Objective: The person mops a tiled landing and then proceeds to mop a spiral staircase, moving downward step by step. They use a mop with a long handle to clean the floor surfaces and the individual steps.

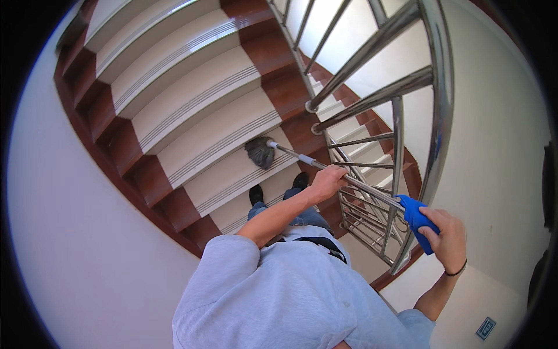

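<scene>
My left hand (330, 182) grips the metal handle of a mop (370, 190) partway along it. Higher on the same handle, at its upper end, a blue cloth (419, 222) is wrapped, and my right hand (444, 231) holds it there. The mop's grey string head (260, 152) lies on a pale stair tread just above my feet in the picture. A whitish collar joins the head to the handle. Which part of the handle lies under the cloth is hidden.
Pale steps (209, 144) with grooved edges and red-brown ends rise beyond my black shoes (256, 194). A stainless-steel railing (440, 109) stands at the right, close to the mop handle. Another flight (357, 139) shows through its bars. A white wall (87, 218) borders the left side.
</scene>
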The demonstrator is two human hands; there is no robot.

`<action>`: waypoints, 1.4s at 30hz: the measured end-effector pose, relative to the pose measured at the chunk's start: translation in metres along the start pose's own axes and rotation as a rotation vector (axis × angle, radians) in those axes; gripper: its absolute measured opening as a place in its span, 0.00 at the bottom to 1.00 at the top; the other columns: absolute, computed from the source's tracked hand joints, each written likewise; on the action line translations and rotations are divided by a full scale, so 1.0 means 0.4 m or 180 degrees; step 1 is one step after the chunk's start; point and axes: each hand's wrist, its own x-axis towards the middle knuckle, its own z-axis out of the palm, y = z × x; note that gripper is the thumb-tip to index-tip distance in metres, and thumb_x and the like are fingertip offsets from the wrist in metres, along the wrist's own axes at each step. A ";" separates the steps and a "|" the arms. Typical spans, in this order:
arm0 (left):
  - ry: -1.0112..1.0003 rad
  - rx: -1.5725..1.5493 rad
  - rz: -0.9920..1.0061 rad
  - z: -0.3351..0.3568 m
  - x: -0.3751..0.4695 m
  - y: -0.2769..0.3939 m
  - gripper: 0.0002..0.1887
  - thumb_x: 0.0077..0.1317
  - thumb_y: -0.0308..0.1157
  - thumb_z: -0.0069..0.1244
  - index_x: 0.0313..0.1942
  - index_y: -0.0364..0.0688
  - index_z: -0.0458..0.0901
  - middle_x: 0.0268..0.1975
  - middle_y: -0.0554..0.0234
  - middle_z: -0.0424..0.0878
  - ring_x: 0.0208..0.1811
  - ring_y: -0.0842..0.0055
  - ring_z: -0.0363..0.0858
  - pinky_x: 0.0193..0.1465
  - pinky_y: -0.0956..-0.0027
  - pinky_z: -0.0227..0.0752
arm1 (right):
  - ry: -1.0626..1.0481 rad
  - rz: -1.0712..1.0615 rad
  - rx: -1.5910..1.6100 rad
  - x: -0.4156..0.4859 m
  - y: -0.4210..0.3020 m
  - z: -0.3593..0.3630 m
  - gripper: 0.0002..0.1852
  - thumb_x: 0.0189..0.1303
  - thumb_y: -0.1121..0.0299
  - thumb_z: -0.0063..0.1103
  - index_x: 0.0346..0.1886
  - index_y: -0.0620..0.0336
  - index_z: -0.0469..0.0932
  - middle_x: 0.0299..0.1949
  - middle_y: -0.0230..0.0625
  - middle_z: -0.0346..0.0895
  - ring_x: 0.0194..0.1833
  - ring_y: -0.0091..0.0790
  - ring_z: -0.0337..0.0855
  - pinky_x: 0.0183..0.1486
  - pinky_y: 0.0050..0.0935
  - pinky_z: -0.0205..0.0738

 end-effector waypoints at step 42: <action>0.0170 -0.0371 -0.0555 -0.218 -0.255 -0.036 0.14 0.62 0.41 0.71 0.44 0.47 0.92 0.40 0.52 0.92 0.45 0.47 0.89 0.46 0.48 0.80 | -0.1088 -0.0912 0.0251 0.230 -0.298 -0.127 0.21 0.55 0.74 0.82 0.53 0.67 0.90 0.44 0.55 0.93 0.41 0.53 0.96 0.51 0.37 0.90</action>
